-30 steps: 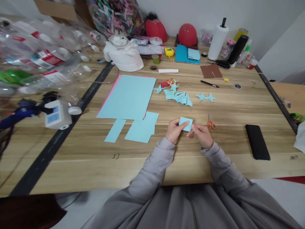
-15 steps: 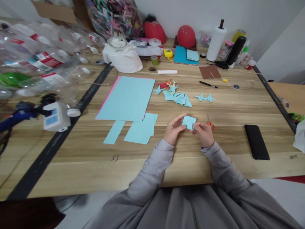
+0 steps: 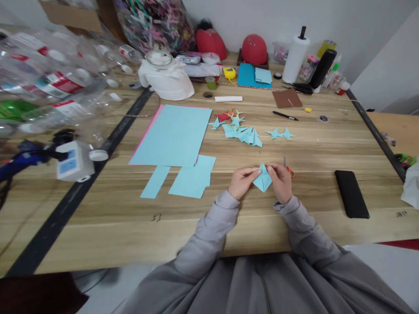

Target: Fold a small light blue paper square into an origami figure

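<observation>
A small folded piece of light blue paper (image 3: 263, 181), diamond-shaped with one corner toward me, is held between my two hands above the table. My left hand (image 3: 242, 181) pinches its left edge between thumb and fingers. On the other side, my right hand (image 3: 280, 179) grips the upper right edge the same way. Orange-handled scissors (image 3: 289, 170) lie just beyond my right hand, partly hidden by it. Folded blue paper figures (image 3: 250, 136) are bunched farther back, with red and orange ones (image 3: 225, 117) among them. Two small blue paper cranes (image 3: 280, 134) sit to their right.
Large blue sheets (image 3: 173, 135) over pink ones, cut blue pieces (image 3: 191, 181) and a paper strip (image 3: 155, 182) lie at left. A black phone (image 3: 352, 194) rests at right. Plastic bottles (image 3: 62, 83) crowd the far left; a pen (image 3: 285, 115) lies toward the back.
The folded paper has been turned from a roughly square-on position to a diamond, one corner pointing at me. Both hands have shifted their grip to its upper edges.
</observation>
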### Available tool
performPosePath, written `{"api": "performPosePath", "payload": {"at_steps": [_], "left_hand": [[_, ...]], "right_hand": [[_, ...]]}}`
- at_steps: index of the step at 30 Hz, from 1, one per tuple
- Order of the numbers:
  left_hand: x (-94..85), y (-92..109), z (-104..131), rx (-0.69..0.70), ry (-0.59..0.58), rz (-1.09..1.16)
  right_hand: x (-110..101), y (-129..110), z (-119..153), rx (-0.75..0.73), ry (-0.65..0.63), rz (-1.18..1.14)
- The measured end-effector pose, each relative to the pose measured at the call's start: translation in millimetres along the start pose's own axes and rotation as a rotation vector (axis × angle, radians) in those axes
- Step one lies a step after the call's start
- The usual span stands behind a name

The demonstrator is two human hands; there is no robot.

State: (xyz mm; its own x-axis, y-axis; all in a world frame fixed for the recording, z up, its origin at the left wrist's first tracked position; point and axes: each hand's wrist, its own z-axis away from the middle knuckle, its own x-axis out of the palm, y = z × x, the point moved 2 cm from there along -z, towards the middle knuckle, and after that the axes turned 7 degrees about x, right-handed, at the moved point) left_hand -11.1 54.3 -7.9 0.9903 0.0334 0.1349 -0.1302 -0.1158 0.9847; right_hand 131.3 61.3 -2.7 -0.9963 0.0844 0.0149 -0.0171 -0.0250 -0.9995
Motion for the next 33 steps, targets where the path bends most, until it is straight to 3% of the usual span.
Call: {"api": "performPosePath", "payload": {"at_steps": [4,11,25,33], "left_hand": [[1.0,-1,1,-0.081,-0.062,0.006],[0.9,0,1,-0.105,-0.125,0.009],[1.9,4,2,-0.119,-0.157,0.009],[4.5,9,4,-0.095,-0.192,-0.027]], "right_hand": [[1,1,-1,0.07,-0.05,-0.041],[1,4,-5,0.305,-0.138,-0.204],[-3,-5,-7,0.26,-0.113,-0.138],[-4,-6,-5,0.163,-0.076,-0.035]]}}
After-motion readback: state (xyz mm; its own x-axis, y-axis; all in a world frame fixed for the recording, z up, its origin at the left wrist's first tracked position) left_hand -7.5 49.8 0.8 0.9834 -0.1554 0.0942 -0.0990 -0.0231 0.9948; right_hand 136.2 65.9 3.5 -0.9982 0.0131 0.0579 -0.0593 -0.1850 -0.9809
